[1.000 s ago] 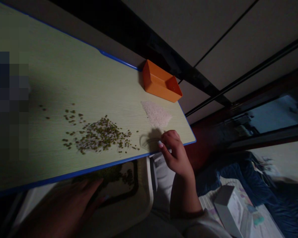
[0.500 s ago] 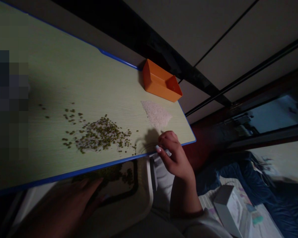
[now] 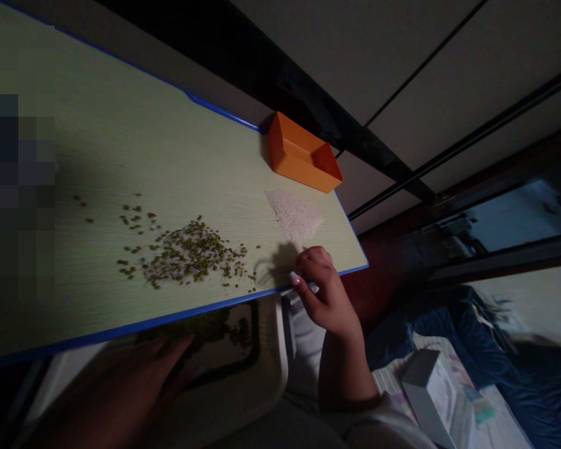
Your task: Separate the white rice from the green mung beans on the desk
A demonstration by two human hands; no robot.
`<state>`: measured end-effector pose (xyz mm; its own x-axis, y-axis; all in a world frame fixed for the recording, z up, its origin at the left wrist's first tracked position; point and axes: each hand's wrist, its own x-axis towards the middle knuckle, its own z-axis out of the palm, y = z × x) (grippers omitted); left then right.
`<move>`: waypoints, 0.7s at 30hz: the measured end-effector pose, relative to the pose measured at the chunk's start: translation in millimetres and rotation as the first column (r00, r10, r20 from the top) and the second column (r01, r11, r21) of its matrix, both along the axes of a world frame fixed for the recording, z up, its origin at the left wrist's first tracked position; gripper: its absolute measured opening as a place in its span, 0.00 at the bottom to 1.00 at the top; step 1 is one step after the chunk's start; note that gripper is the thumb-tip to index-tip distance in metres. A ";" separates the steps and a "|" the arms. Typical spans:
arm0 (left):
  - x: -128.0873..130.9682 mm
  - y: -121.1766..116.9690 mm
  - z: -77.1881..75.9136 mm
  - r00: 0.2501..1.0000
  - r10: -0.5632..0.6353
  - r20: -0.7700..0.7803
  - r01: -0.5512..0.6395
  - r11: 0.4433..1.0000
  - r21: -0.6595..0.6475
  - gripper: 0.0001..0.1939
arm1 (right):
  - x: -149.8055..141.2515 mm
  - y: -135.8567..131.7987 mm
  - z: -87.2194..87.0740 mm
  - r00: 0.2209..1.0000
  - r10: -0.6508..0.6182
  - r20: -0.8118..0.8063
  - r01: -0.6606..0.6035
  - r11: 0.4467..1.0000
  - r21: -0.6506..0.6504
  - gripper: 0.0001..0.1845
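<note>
"Right hand (image 3: 326,292), centre-right?"
"Gripping a clear curved object (image 3: 275,272) near mung beans (image 3: 203,249), thumb opposing fingers, probably for steadiness."
"Left hand (image 3: 156,365)?"
"Lower left, by the tub (image 3: 284,352); grip unclear, too dark."

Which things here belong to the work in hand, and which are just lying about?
Likely in the work:
right hand, holding a clear item, too faint to identify
left hand, by the pale tub
green beans
white grains
perhaps the orange bin

Apparently lying about:
grey box
dark blue cloth
</note>
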<state>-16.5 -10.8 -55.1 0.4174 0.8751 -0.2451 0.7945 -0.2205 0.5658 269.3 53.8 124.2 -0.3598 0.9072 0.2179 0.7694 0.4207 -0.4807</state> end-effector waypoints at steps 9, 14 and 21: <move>1.1 0.8 5.2 0.997 -0.042 -0.070 0.038 0.998 -0.055 0.30 | -4.3 -0.1 -3.5 1.000 -0.001 -0.012 0.002 0.999 0.051 0.09; 0.4 -0.8 1.0 0.997 -0.050 -0.061 0.050 0.999 -0.009 0.29 | 2.0 0.0 -4.6 1.000 -0.031 -0.003 0.031 0.998 0.057 0.10; -3.2 -5.5 -14.3 0.999 -0.034 -0.033 0.035 0.998 0.045 0.26 | -1.5 1.7 -6.6 0.999 -0.039 -0.032 0.041 0.997 0.061 0.11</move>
